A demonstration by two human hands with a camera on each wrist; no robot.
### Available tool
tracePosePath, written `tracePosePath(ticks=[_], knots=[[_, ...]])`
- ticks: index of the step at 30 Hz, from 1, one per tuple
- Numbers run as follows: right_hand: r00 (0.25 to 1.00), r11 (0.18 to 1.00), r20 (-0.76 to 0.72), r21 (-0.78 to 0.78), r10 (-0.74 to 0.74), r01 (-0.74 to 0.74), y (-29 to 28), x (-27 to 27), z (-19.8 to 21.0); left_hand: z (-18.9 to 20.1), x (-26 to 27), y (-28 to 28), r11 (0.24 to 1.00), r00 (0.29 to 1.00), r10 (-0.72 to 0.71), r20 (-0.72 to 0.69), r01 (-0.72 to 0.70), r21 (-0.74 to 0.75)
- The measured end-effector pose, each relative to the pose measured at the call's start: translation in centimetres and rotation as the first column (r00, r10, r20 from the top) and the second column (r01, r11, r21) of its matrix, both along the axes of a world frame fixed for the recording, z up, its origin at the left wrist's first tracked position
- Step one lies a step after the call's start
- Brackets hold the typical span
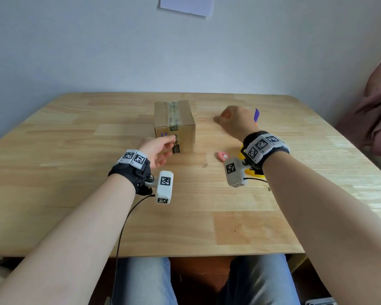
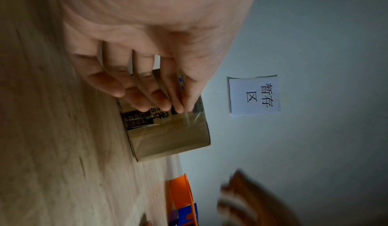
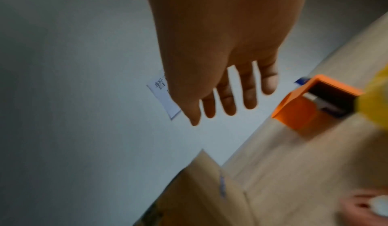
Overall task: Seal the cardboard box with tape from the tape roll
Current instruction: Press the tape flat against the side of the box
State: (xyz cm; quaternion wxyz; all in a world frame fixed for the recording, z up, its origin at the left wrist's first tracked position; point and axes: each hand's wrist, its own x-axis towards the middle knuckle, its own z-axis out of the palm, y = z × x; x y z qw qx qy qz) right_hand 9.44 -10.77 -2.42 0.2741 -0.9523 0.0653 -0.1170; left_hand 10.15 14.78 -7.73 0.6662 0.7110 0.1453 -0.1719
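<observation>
Cardboard box (image 1: 174, 124) is sitting mid-bench, tape strip already lying along its top. Left hand (image 1: 157, 150), fingers relaxed, is touching its near face. Right hand (image 1: 234, 121), empty and loosely spread, is hovering at 3 o'clock of box. Tape dispenser (image 3: 310, 103) is sitting beside it. Judgement: sealing is finishing; next, pressing the tape end flat.

1 cardboard box (image 1: 174, 124), 1 tape dispenser (image 3: 310, 103), 1 pink object (image 1: 222, 156), 2 hands

Arms: I see both bare to the wrist, no sleeves.
Left wrist band (image 1: 131, 170): black strap, white blocks with black square codes.
Left camera (image 1: 164, 187): white housing, coded, thin black cable trailing.
Right wrist band (image 1: 264, 146): black, same coded blocks.
Right camera (image 1: 234, 171): white, coded.
Legs: blue jeans (image 1: 145, 280).
</observation>
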Motion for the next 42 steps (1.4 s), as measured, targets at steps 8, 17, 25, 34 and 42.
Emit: tracePosePath(ticks=[8, 17, 25, 34, 42], knots=[[0.867, 0.868, 0.077, -0.124, 0.492, -0.481, 8.3, 3.9, 1.4, -0.4, 0.6, 1.2, 0.995, 0.993, 0.016, 0.115, -0.027, 0.093], [0.826, 0.823, -0.052, -0.069, 0.561, -0.564, 9.1, 6.5, -2.3, -1.4, 0.6, 2.3, 0.997, 0.992, 0.008, 0.122, -0.018, 0.081], [0.865, 0.866, 0.033, -0.008, 0.501, -0.501, 8.9, 6.2, -3.7, -2.9, 0.6, 1.6, 0.995, 0.978, 0.059, 0.202, -0.073, 0.063], [0.882, 0.885, 0.099, -0.128, 0.460, -0.447, 9.2, 5.6, -4.9, -2.9, 1.3, 1.3, 0.997, 0.986, 0.056, 0.155, -0.064, 0.044], [0.886, 0.891, 0.114, -0.131, 0.450, -0.435, 9.2, 5.6, -5.5, -2.2, 1.3, 1.9, 0.979, 0.988, -0.021, -0.155, -0.011, -0.205]])
